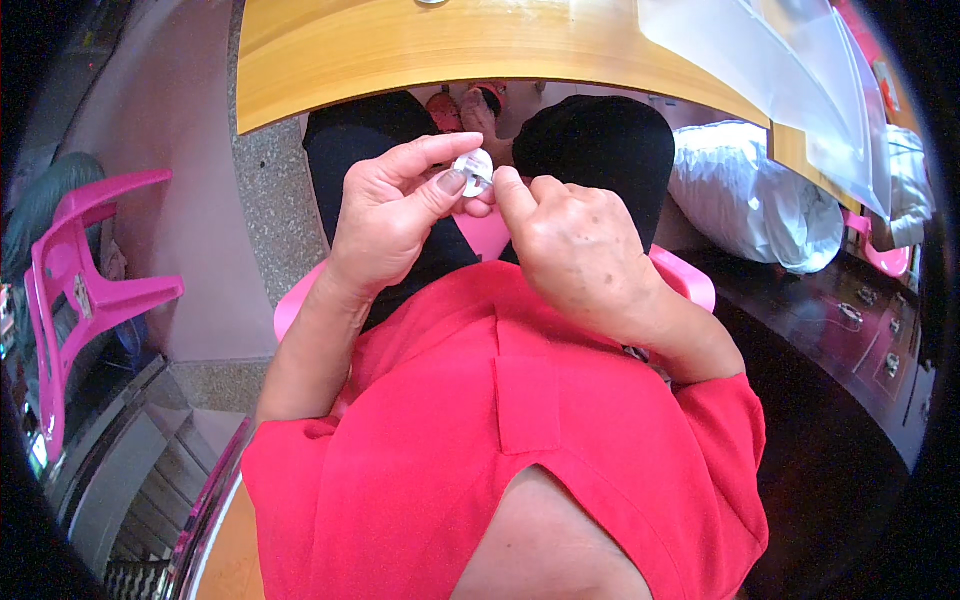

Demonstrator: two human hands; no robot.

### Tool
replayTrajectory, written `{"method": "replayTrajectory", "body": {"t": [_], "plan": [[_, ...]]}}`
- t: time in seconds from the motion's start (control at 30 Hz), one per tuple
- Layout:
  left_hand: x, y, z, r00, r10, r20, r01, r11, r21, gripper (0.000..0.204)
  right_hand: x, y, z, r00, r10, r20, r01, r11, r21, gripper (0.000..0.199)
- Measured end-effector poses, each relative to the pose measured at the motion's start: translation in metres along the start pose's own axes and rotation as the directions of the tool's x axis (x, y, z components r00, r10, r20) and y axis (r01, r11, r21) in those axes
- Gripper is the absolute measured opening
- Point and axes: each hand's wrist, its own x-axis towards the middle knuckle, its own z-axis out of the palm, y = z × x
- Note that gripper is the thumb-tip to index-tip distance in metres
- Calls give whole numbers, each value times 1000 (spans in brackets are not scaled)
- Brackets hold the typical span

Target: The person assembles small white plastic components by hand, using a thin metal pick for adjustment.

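Over my lap, my left hand (398, 200) pinches a small white rounded piece (476, 166) between thumb and fingers. The piece has a shiny, greyish part on its lower side; its exact kind is too small to tell. My right hand (575, 235) is closed beside it, thumb and index finger toward the piece's right edge. The curled fingers hide whatever the right hand may hold.
A yellow wooden table (480, 50) is in front of my knees, with clear plastic sheeting (740, 50) at its right. A stuffed white bag (755, 195) lies right of my leg. At the left is a pink plastic chair (85, 265); I sit on a pink seat (685, 278).
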Motion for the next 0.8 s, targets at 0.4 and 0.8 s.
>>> {"method": "replayTrajectory", "body": {"t": [0.4,0.8], "plan": [[-2,-4,7,989,109,-101,-101,992,79,28,8,-8,13,998,66,15,-64,991,-120,17],[-1,-7,8,978,40,-206,4,978,207,24,12,-10,21,982,-155,-106,85,870,-486,31]]}}
